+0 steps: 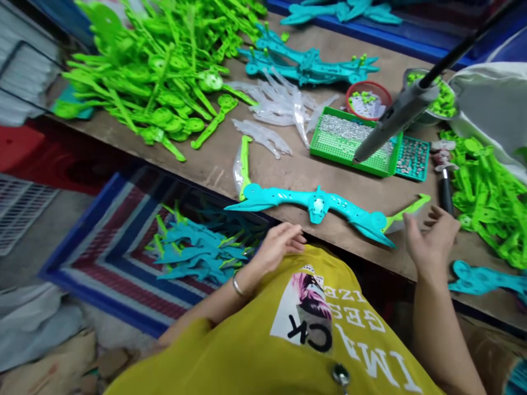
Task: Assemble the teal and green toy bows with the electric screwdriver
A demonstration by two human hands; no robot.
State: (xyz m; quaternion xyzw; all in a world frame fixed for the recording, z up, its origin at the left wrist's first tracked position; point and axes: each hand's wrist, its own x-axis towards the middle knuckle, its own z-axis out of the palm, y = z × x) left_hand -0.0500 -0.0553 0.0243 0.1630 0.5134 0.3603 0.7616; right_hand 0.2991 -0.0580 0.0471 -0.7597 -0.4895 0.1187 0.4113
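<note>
A turquoise bow-shaped plastic part lies along the bench's front edge, with a light green arm at each end. The left green arm points away from me; the right green arm slants outward, with clear plastic beside it. My left hand is below the bow's middle, close to my shirt, fingers loosely extended and nothing visible in them. Just beyond the right green arm, my right hand has its thumb and fingers apart, holding nothing. A grey electric screwdriver hangs above the bench, pointing down left.
Green arms pile up at left, more at right. Clear plastic pieces lie near a green basket of small metal parts. A black-handled tool lies at right. Turquoise assemblies fill a floor crate.
</note>
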